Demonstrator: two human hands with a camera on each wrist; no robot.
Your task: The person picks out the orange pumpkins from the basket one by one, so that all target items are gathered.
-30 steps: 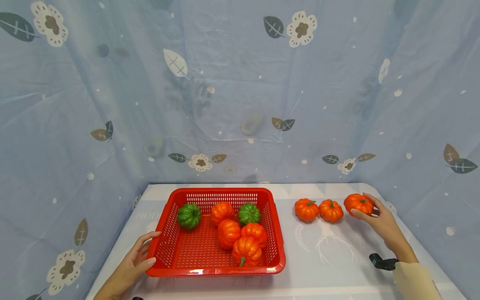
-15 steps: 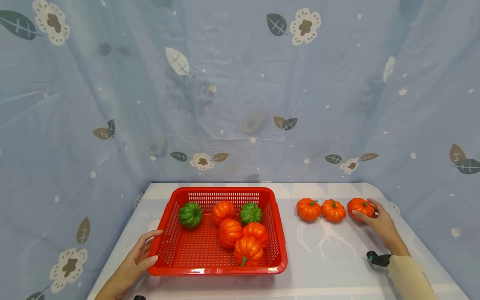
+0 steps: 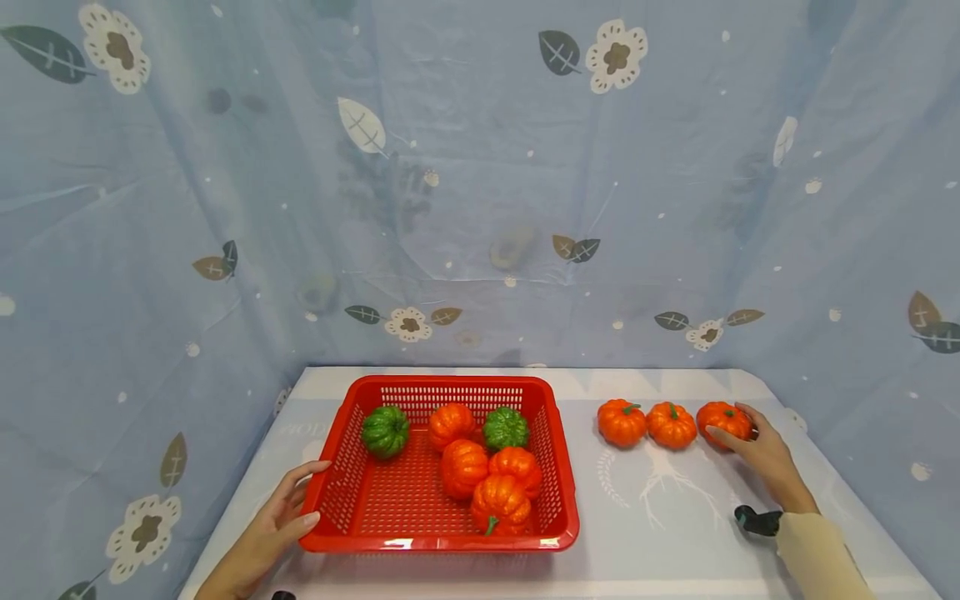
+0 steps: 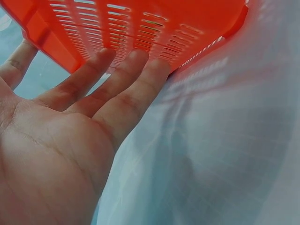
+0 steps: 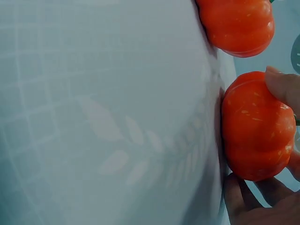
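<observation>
My right hand [image 3: 767,457] holds a small orange pumpkin [image 3: 723,422] at the right end of a row on the table. The right wrist view shows this pumpkin [image 5: 257,126] resting on the tabletop, thumb on one side and fingers on the other. Two more orange pumpkins, one in the middle [image 3: 671,426] and one at the left [image 3: 621,423], stand beside it. My left hand [image 3: 262,529] touches the left side of a red plastic basket [image 3: 442,543]. In the left wrist view its extended fingers [image 4: 126,101] lie against the slotted outer wall.
Inside the basket are two green pumpkins, one at the left [image 3: 386,432] and one at the right [image 3: 506,428], plus several orange ones [image 3: 501,502]. A pale printed cloth covers the table [image 3: 660,542]. Blue patterned curtains [image 3: 480,208] enclose the back and sides.
My right hand has lowered the orange pumpkin onto the table at the row's right end and still holds it. The left hand stays at the basket. The head view shifts slightly.
</observation>
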